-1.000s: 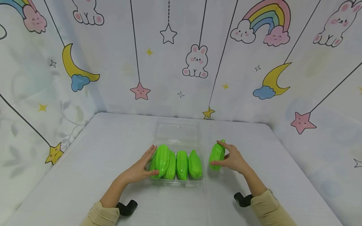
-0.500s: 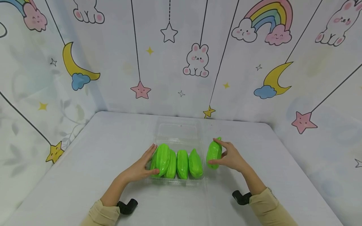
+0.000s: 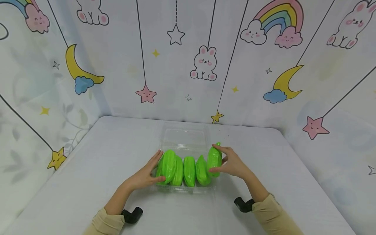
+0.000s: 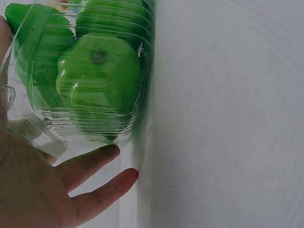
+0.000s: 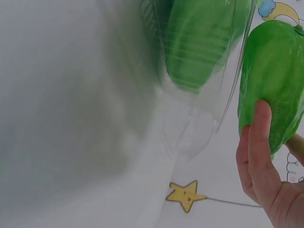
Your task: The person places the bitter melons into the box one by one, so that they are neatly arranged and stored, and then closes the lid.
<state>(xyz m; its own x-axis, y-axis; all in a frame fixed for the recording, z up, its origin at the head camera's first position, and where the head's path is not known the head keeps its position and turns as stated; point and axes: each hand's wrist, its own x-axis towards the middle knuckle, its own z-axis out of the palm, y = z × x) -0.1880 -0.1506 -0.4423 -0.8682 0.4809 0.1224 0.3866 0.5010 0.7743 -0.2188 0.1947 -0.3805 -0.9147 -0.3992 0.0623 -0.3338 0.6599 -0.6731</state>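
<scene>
A clear plastic clamshell box (image 3: 188, 189) lies on the table with its lid laid back. Inside it sit several long, glossy, ridged green fruits (image 3: 189, 171), one raised on the others at the left. My left hand (image 3: 144, 174) spans the box's left end, fingers straight; in the left wrist view two fingers (image 4: 95, 166) stretch past the box's lower corner. My right hand (image 3: 235, 163) pinches another green fruit (image 3: 215, 160) between thumb and fingers, above the box's right rim. In the right wrist view this fruit (image 5: 270, 71) stands just outside the clear wall.
The white-covered table (image 3: 126, 137) reaches back to a cartoon-printed curtain (image 3: 182, 75), with side curtains at left and right. The transparent lid (image 3: 185, 137) lies flat behind the box. Black wrist mounts (image 3: 132, 215) sit on both wrists.
My right hand has moved left with the green fruit, from beside the box to over its right rim. The left hand and the box have stayed in place.
</scene>
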